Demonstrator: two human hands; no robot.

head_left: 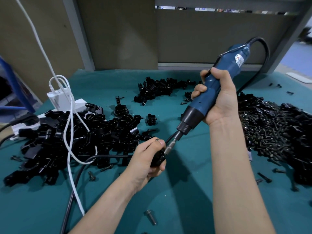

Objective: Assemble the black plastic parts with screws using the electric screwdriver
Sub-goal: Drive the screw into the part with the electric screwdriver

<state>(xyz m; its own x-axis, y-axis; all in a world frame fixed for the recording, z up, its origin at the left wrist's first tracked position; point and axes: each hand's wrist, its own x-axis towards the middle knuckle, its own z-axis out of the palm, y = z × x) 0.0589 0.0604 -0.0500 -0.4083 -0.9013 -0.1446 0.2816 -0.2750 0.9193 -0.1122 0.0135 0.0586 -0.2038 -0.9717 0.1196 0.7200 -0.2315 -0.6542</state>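
Driving step here. The right hand [217, 98] is wrapped tight around the blue body of the electric screwdriver [207, 93], which tilts down and to the left. Its bit [170, 146] meets the black plastic part [157, 159] that the left hand [148, 157] has curled fingers around, thumb on top, just above the green mat [185, 191] near the front middle.

My advice for doing this well: get the bit dead in line with the screw's axis before pulling the trigger, because at that slant it looks likely to cam out. Brace the part hand against the mat, and get the thumb away from the tip.

What I can't make out is the screw itself. It's probably under the bit, but the thumb and bit cover that spot. Most of the part is buried in the fingers too, so I can't tell if the pieces are mated. The heap of screws [270, 132] on the right runs off the edge.
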